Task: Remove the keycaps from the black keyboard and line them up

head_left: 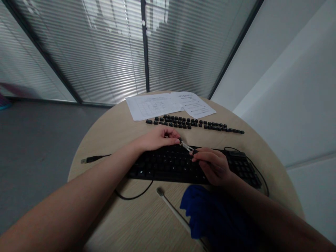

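Over the black keyboard point(165, 162), my two hands meet at a small pale two-pronged keycap puller point(187, 146). My right hand point(212, 162) pinches its dark end between thumb and fingers. The prongs point up and left toward my left hand point(162, 137), whose thumb and fingertips are closed on a small black keycap point(180, 139) at the prong tips. Whether the prongs still grip that keycap is too small to tell. Behind my hands, loose black keycaps point(181, 120) lie in rows on the round wooden table point(94, 140).
Printed paper sheets point(154, 105) lie at the table's far side. A toothbrush point(173, 208) and a crumpled blue cloth point(202, 206) are in front of the keyboard. The USB plug point(90, 159) and its cable lie at left. Beyond the table stands a glass partition with blinds point(105, 52).
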`<action>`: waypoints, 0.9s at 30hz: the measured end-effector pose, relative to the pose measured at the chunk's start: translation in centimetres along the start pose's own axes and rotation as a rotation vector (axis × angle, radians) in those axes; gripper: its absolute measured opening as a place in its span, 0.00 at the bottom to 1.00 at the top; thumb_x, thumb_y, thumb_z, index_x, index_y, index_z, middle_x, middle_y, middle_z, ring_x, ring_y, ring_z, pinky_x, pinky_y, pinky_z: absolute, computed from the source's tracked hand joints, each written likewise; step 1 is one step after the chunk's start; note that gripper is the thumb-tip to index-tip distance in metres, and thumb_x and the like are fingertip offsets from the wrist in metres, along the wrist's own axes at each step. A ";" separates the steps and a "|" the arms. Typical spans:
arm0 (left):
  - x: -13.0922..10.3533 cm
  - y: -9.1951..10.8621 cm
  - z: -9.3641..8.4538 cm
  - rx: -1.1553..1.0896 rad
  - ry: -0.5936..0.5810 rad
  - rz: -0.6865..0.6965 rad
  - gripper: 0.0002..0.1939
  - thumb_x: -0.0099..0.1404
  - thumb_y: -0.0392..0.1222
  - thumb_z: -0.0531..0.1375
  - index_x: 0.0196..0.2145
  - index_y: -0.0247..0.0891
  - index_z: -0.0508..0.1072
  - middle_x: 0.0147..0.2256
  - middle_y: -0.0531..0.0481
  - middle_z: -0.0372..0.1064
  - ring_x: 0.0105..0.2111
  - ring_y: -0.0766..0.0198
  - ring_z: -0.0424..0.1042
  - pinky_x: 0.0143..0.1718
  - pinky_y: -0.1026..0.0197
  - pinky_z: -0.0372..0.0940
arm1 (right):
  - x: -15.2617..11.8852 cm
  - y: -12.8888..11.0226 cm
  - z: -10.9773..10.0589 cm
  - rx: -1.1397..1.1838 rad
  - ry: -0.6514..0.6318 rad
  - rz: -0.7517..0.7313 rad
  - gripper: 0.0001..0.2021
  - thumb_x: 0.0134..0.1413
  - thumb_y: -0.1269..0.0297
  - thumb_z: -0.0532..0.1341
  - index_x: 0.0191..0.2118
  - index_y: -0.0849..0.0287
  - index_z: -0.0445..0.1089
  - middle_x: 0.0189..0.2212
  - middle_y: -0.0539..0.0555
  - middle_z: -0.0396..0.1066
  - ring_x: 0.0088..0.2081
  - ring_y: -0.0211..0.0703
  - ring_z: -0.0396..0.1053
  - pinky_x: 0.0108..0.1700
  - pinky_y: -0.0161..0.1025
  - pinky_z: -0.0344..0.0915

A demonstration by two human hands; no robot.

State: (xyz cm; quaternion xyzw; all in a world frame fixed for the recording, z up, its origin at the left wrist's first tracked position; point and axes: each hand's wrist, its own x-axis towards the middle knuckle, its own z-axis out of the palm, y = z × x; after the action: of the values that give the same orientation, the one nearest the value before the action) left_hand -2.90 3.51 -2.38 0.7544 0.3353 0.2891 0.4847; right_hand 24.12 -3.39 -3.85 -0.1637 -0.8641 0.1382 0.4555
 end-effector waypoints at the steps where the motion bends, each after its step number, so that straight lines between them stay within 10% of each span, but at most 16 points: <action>1: 0.0 0.0 -0.1 -0.020 0.019 -0.004 0.15 0.62 0.49 0.66 0.41 0.35 0.78 0.33 0.49 0.76 0.31 0.65 0.71 0.36 0.60 0.66 | -0.1 0.0 -0.1 -0.025 -0.002 -0.013 0.13 0.65 0.73 0.57 0.52 0.55 0.72 0.38 0.57 0.78 0.39 0.45 0.79 0.40 0.40 0.76; 8: -0.3 1.0 -0.5 -0.090 0.043 -0.050 0.15 0.62 0.44 0.66 0.46 0.37 0.79 0.37 0.50 0.77 0.32 0.66 0.71 0.36 0.60 0.66 | -0.3 0.2 0.3 -0.310 0.239 -0.009 0.12 0.66 0.72 0.54 0.45 0.54 0.74 0.43 0.59 0.75 0.47 0.52 0.75 0.53 0.54 0.73; 13: -0.6 2.4 0.4 -0.139 -0.127 -0.119 0.12 0.62 0.43 0.66 0.44 0.39 0.82 0.35 0.51 0.77 0.32 0.65 0.72 0.34 0.63 0.67 | -0.1 0.4 0.7 -0.353 0.129 0.031 0.17 0.68 0.76 0.54 0.54 0.54 0.73 0.33 0.53 0.75 0.31 0.42 0.73 0.34 0.38 0.72; 27: -0.5 3.1 2.9 -0.247 -0.212 -0.192 0.13 0.60 0.46 0.68 0.42 0.39 0.83 0.34 0.51 0.78 0.30 0.66 0.68 0.30 0.64 0.66 | -0.3 1.0 1.2 -0.434 0.100 0.057 0.08 0.66 0.65 0.66 0.48 0.53 0.80 0.33 0.53 0.80 0.31 0.41 0.76 0.34 0.37 0.72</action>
State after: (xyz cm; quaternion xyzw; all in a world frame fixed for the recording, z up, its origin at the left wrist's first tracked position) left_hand -0.31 0.66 -0.61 0.6799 0.3150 0.1992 0.6316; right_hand 23.43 -2.74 -5.08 -0.2888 -0.8450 -0.0462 0.4477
